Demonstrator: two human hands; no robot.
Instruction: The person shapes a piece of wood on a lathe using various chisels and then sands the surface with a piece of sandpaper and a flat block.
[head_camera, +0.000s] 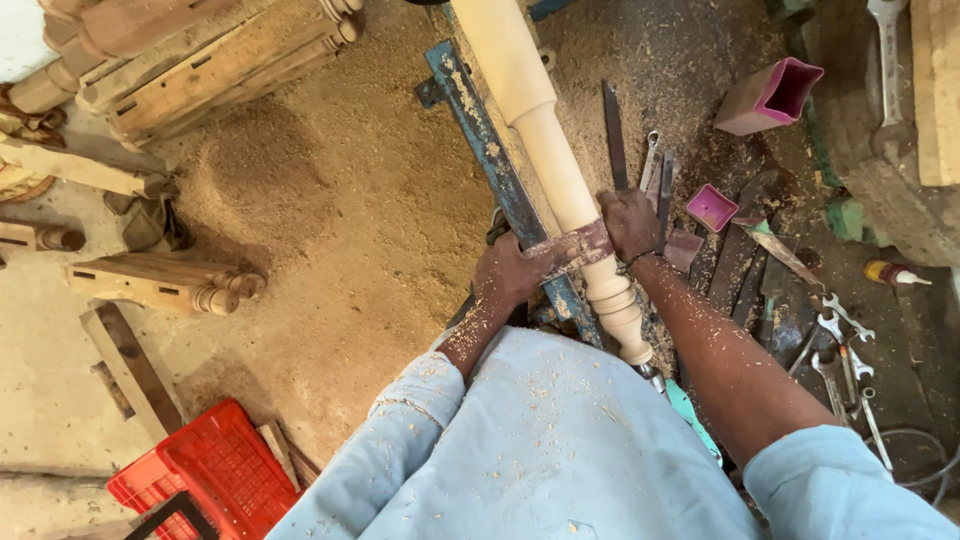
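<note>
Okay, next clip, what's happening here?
A person leans over a wood lathe where a pale turned spindle is mounted. The left hand and right hand each grip one end of a worn strip of sandpaper stretched across the spindle just above its beaded section. Sawdust blankets the floor; spanners and chisels lie at the right, a red crate at lower left.

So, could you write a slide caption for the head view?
Both hands, left and right, hold a sandpaper strip across a turned wooden spindle.

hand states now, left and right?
Left hand: closed on one end of the sandpaper strip.
Right hand: closed on its other end, across the turned wooden spindle.
</note>
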